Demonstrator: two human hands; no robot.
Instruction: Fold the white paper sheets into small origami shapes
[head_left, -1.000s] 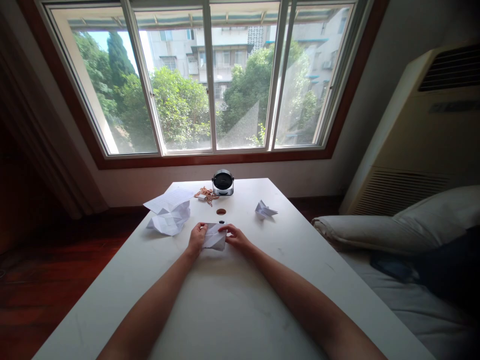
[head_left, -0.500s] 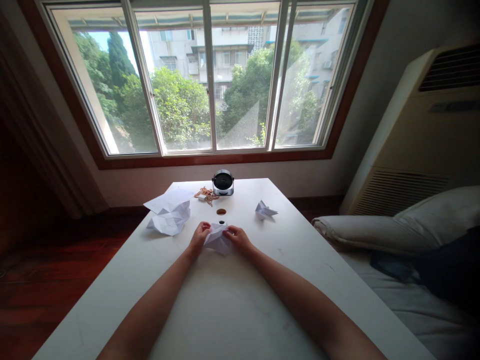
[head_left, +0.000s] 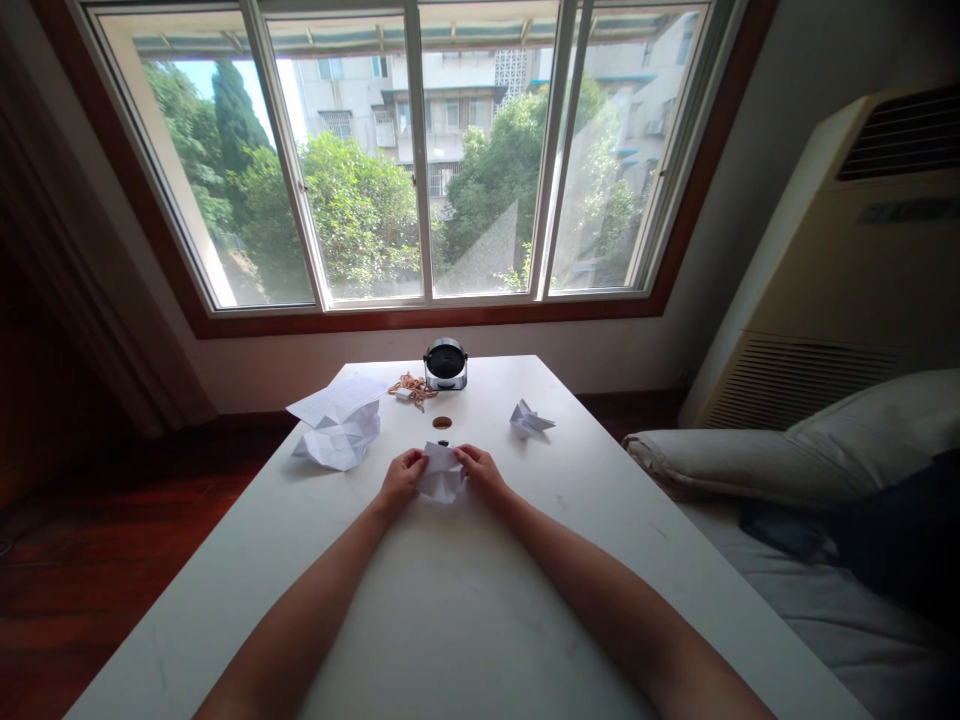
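Both my hands hold a partly folded sheet of white paper [head_left: 441, 476] just above the white table [head_left: 420, 620]. My left hand [head_left: 405, 473] pinches its left edge between thumb and fingers. At the upper right corner, my right hand [head_left: 480, 468] is closed on the same paper. Flaps of the paper hang down toward me with several creases showing. A folded paper piece [head_left: 531, 419] with pointed ends lies to the right of my hands. On the left are a crumpled white sheet [head_left: 341, 440] and a flatter sheet [head_left: 335, 399] with faint marks.
A round black device in a silver frame [head_left: 445, 364] stands at the table's far end. Beside it lies a tangled orange-brown cord [head_left: 412, 391]. A round hole [head_left: 442, 423] is behind the paper. A cushioned seat [head_left: 750, 465] borders the table's right side.
The paper's upper edge has come up and now shows a flat flap between my hands. My left hand has shifted slightly right and down. Other things stay where they were.
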